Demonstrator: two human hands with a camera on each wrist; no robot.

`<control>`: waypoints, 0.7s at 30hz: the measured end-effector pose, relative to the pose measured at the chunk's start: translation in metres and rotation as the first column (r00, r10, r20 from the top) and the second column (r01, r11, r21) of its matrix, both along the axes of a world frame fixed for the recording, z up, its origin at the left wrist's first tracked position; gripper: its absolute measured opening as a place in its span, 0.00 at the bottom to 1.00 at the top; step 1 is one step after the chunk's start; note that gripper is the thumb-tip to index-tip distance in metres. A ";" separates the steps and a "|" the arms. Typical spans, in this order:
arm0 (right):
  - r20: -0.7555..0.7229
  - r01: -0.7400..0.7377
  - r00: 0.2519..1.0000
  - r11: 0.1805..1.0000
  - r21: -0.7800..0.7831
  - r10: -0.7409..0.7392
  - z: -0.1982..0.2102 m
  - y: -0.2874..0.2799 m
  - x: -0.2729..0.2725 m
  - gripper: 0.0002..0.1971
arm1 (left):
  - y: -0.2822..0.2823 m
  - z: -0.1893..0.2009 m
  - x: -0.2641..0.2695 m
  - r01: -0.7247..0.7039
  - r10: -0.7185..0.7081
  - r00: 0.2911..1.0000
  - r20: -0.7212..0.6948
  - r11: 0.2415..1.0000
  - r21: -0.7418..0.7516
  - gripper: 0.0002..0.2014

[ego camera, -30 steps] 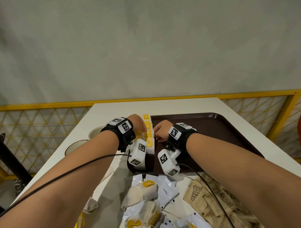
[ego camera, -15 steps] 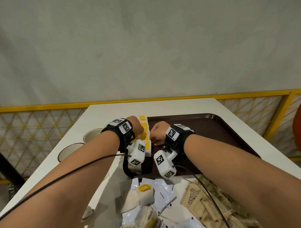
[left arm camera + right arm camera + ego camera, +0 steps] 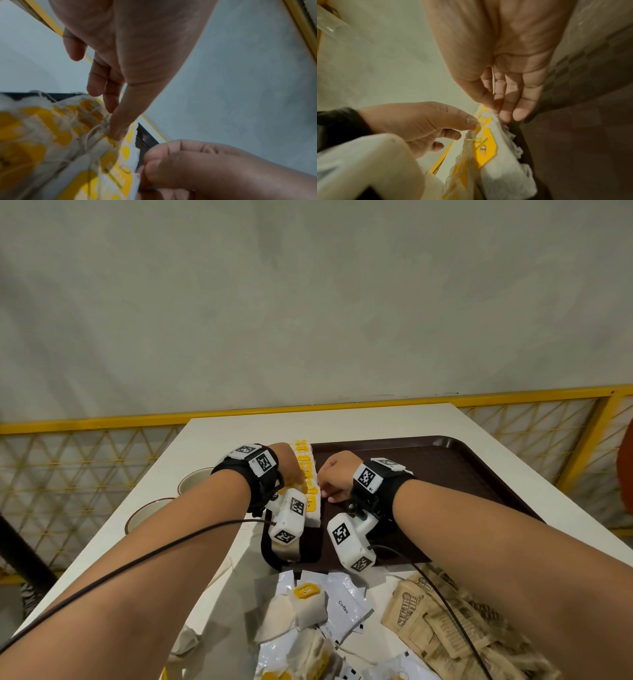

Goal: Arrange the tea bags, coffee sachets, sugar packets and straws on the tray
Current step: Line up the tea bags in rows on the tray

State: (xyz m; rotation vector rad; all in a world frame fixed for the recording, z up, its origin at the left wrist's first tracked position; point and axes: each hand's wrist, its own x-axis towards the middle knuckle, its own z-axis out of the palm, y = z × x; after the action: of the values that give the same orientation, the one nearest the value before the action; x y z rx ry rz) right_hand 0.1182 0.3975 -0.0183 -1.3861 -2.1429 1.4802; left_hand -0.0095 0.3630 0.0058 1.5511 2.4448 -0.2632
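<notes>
A row of white tea bags with yellow tags (image 3: 306, 465) stands on edge along the left side of the dark brown tray (image 3: 445, 474). My left hand (image 3: 294, 477) is on the row's left side, and its thumb (image 3: 118, 129) and forefinger pinch the tops and strings of the tea bags (image 3: 60, 135). From the right, my right hand (image 3: 328, 481) meets the same row, fingers curled. In the right wrist view its thumb and fingertips (image 3: 506, 116) pinch the upper edge of the tea bags (image 3: 496, 162).
Near me on the white table (image 3: 342, 422) lies a loose heap of tea bags, white coffee sachets (image 3: 346, 607) and brown sugar packets (image 3: 442, 621). Two round cups (image 3: 195, 481) (image 3: 147, 511) stand left of the tray. A yellow railing (image 3: 308, 409) runs behind the table.
Both hands have stayed at the row of tea bags with only small shifts. The head view has tipped up a little.
</notes>
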 end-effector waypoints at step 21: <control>-0.031 -0.081 0.996 0.995 0.060 0.083 0.001 -0.009 0.005 0.09 | -0.007 0.005 -0.002 0.031 -0.045 0.994 0.096 0.989 0.146 0.20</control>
State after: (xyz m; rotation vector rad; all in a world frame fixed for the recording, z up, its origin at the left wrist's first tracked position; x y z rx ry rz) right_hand 0.1229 0.3882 -0.0171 -1.2601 -2.2288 1.4451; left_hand -0.0120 0.3562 0.0108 1.6285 2.4069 -0.0146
